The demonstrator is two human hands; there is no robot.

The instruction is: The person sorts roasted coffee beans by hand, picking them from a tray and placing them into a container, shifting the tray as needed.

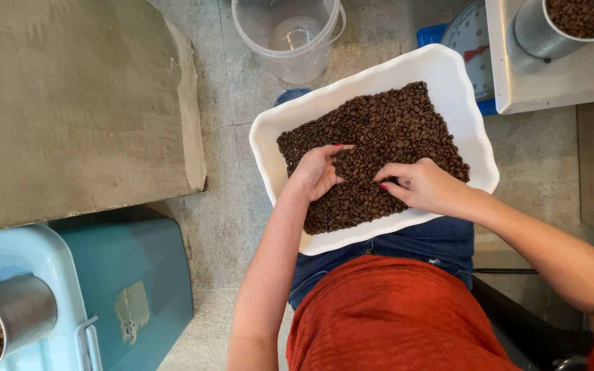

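A white rectangular tray [448, 75] rests on my lap, covered with a layer of dark roasted coffee beans [386, 127]. My left hand [314, 172] lies on the beans at the tray's near left, fingers curled down into them. On the near right of the bean layer, my right hand [421, 185] has its fingertips pinched together among the beans. Whether either hand grips any beans is hidden by the fingers.
A clear plastic bucket [290, 41] stands on the floor beyond the tray. A dial scale [472, 41] with a steel platform carries a metal cup of beans [558, 24] at top right. Another metal cup of beans [1, 319] sits bottom left beside a teal stool [132, 275]. A concrete slab [70, 103] fills the left.
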